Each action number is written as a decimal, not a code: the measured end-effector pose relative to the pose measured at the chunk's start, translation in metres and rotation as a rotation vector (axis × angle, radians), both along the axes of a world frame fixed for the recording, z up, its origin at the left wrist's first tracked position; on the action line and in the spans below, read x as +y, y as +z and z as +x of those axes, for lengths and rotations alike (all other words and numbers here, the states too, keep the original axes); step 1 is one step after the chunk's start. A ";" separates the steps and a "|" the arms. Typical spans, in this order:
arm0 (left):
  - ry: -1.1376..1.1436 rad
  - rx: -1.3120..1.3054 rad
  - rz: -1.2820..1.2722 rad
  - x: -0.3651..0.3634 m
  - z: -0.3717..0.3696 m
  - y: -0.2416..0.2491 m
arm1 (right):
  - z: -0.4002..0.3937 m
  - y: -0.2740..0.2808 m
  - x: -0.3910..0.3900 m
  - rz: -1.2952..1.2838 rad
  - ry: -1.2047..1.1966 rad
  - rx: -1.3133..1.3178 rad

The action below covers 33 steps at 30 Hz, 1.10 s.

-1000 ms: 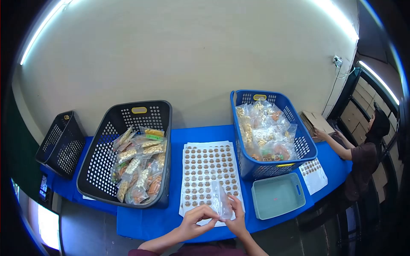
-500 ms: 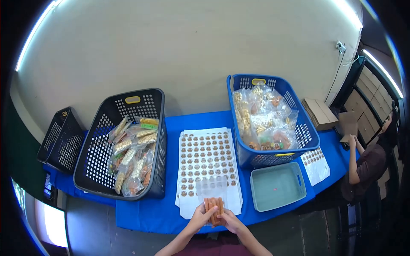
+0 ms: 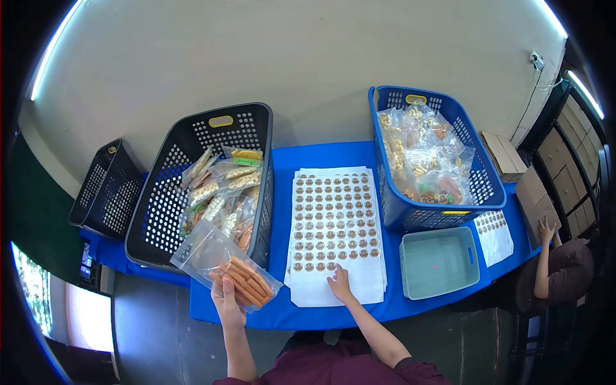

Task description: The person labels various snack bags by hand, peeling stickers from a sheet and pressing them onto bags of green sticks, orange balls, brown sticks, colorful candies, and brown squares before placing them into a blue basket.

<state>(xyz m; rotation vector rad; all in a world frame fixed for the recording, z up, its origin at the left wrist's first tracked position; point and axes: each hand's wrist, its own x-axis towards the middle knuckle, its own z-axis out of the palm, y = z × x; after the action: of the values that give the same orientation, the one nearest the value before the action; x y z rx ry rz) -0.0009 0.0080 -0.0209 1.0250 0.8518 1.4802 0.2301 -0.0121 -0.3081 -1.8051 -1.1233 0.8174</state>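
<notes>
My left hand (image 3: 228,303) is closed on the lower edge of a clear plastic bag of orange-brown snack sticks (image 3: 244,280), tilted in front of the black basket. My right hand (image 3: 341,285) reaches over a white sheet of round brown stickers (image 3: 333,292). Its index finger is stretched out at the end of the sheet's lowest, partly used row, with the thumb apart from it. Whether a sticker is under the fingertip is too small to tell. More sheets lie stacked beneath this one.
Filled snack bags lie in the black basket (image 3: 262,212) and the blue basket (image 3: 443,210). A grey-green tray (image 3: 440,292), another sticker sheet (image 3: 497,250) and a smaller black basket (image 3: 106,192) stand around. At right, another person's hand (image 3: 547,230) touches a cardboard box (image 3: 538,202).
Both hands held the snack bag over the sheet's lower edge before. My left hand has carried it left, and my right hand has let go and moved onto the stickers. The view has shifted.
</notes>
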 end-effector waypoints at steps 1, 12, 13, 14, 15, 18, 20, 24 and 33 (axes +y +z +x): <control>0.025 -0.013 -0.008 0.001 -0.002 0.001 | -0.002 -0.004 0.000 -0.012 -0.005 -0.086; 0.126 -0.124 -0.067 0.005 -0.032 -0.004 | -0.008 0.015 0.008 -0.159 -0.065 -0.218; 0.109 -0.117 -0.078 0.008 -0.036 -0.009 | -0.008 0.014 0.009 -0.158 -0.063 -0.225; 0.091 -0.108 -0.091 0.011 -0.039 -0.011 | -0.008 0.013 0.010 -0.159 -0.062 -0.230; 0.094 -0.101 -0.094 0.012 -0.039 -0.010 | -0.008 0.009 0.010 -0.160 -0.063 -0.235; 0.101 -0.083 -0.114 0.013 -0.037 -0.007 | -0.008 -0.002 0.007 -0.033 -0.045 -0.313; 0.110 -0.077 -0.137 0.015 -0.038 -0.012 | -0.009 -0.007 0.005 0.001 -0.099 -0.255; 0.125 -0.058 -0.100 0.014 -0.038 -0.019 | -0.013 0.006 0.003 -0.058 -0.107 -0.301; 0.050 -0.030 -0.065 0.009 -0.038 -0.013 | -0.032 0.001 -0.010 0.055 -0.120 -0.558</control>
<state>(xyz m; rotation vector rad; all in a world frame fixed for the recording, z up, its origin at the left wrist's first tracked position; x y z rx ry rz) -0.0393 0.0172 -0.0341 0.9374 0.9045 1.4961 0.1977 -0.0220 -0.3068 -2.0927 -1.3457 0.2042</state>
